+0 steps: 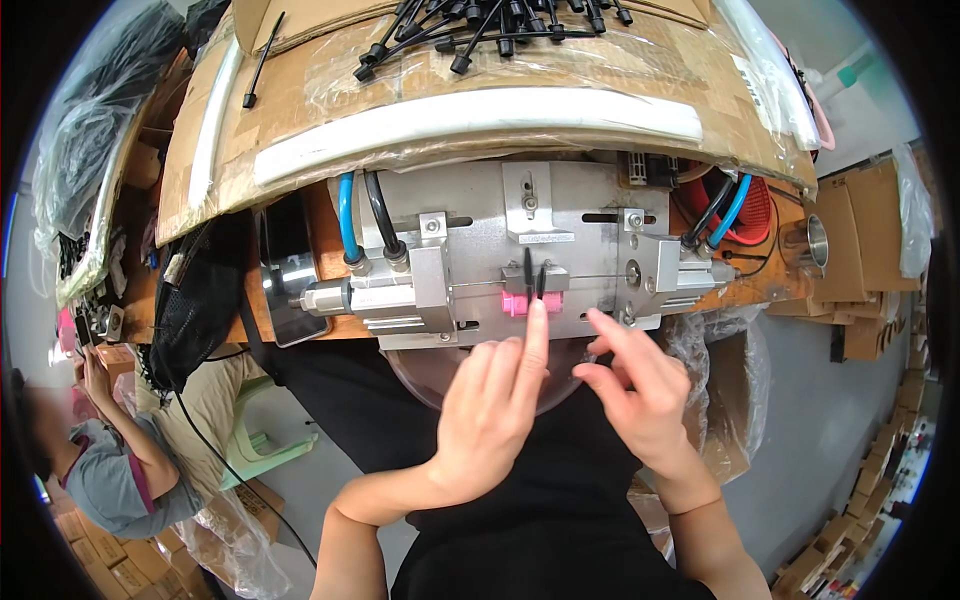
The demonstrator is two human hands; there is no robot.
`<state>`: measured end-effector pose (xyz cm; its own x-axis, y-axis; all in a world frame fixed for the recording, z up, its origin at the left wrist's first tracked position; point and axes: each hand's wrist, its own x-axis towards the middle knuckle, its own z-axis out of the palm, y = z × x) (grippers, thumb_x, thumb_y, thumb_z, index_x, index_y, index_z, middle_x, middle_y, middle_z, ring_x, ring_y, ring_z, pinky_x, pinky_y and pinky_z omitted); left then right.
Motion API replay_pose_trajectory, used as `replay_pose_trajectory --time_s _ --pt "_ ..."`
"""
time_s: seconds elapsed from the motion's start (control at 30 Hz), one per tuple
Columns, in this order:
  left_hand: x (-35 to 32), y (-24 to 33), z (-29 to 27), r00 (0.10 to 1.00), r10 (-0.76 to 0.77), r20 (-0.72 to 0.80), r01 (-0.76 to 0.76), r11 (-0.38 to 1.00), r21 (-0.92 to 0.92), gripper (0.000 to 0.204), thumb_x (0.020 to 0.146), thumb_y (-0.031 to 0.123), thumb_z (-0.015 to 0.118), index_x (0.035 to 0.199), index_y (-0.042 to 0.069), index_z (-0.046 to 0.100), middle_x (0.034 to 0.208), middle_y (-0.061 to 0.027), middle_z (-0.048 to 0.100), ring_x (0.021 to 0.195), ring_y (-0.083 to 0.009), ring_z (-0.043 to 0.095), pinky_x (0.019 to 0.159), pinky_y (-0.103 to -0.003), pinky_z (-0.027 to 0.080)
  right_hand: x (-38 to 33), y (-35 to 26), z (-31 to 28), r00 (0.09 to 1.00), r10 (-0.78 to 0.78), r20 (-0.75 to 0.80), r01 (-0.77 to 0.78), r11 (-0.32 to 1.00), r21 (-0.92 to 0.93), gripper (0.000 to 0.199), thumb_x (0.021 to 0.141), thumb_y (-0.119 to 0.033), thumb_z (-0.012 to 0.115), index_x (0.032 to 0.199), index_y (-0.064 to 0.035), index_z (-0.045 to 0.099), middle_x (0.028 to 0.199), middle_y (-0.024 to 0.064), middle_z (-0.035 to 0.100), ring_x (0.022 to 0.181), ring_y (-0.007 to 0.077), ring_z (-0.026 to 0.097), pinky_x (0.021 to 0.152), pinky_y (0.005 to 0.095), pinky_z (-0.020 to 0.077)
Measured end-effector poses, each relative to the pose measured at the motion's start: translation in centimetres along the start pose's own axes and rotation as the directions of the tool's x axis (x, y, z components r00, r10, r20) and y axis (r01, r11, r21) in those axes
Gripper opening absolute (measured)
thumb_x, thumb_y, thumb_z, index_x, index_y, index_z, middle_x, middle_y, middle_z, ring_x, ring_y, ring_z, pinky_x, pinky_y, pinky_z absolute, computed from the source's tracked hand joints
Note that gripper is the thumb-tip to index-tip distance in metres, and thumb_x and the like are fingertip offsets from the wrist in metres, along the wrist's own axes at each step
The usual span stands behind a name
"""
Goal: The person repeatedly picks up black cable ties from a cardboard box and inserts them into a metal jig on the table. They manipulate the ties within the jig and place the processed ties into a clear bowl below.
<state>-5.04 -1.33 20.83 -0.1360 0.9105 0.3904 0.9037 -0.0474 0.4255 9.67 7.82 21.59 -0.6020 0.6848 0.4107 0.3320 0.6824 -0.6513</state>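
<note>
A: Taking the pink block as the middle of the clock, where is my left hand?
B: Your left hand (490,395) lies at seven o'clock, back upward, its forearm rising from the lower edge. Your forefinger is straight and aims at twelve to one o'clock, while the other fingers bend, gathered beside it. Most of your thumb is hidden, so I cannot tell whether you are pinching anything.

A: And that fingertip?
B: It is at the lower edge of the pink block (516,304), just below two slim black pieces (528,270). I cannot tell contact from hovering.

A: My right hand?
B: Your right hand (645,395) is at four o'clock, wrist bent inward, fingers pointing toward ten or eleven. Your thumb and forefinger stand spread, with a clear gap between them, near the metal plate (590,220).

A: Where exactly is the block?
B: In the middle of that plate, against a small grey metal holder (510,279). A metal cylinder (385,300) sits at nine o'clock, another cylinder (690,282) at three, and a pile of black stemmed parts (505,45) at twelve on cardboard (330,105).
</note>
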Motion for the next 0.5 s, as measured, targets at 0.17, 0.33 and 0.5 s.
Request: replay_pose_trajectory --time_s 0.17,0.33,0.5 --pt "0.5 -0.2 1.5 0.997 0.023 0.080 -0.032 0.994 0.105 0.072 0.072 -0.002 0.061 0.140 -0.009 0.040 0.086 -0.0065 0.045 0.078 -0.0192 0.049 0.073 -0.029 0.048 -0.4 0.2 -1.4 0.994 0.103 -0.039 -0.101 0.994 0.051 0.051 0.074 -0.011 0.081 0.121 -0.0018 0.065 0.075 0.0044 0.062 0.048 0.0093 0.045 0.045 0.0237 0.0384" --pt "0.4 -0.2 1.2 0.988 -0.016 0.152 0.008 0.999 0.053 0.076 0.074 0.001 0.069 0.143 -0.006 0.038 0.090 -0.0080 0.048 0.082 -0.0229 0.050 0.076 -0.034 0.047 0.0 0.2 -1.7 0.995 0.088 -0.044 -0.084 0.992 0.095 0.050 0.075 -0.009 0.080 0.121 -0.0001 0.064 0.075 0.0051 0.062 0.050 0.0093 0.046 0.046 0.0235 0.0384" --pt "2.9 -1.4 -2.6 0.985 0.038 0.166 -0.028 0.997 -0.065 0.073 0.074 0.001 0.065 0.143 -0.001 0.041 0.094 -0.0102 0.050 0.088 -0.0245 0.051 0.081 -0.035 0.047 5.5 -0.6 -2.3 0.964 -0.256 -0.077 0.247 0.963 -0.112 0.043 0.075 0.004 0.075 0.117 -0.0009 0.066 0.077 0.0082 0.064 0.055 0.0145 0.052 0.051 0.0264 0.0424"
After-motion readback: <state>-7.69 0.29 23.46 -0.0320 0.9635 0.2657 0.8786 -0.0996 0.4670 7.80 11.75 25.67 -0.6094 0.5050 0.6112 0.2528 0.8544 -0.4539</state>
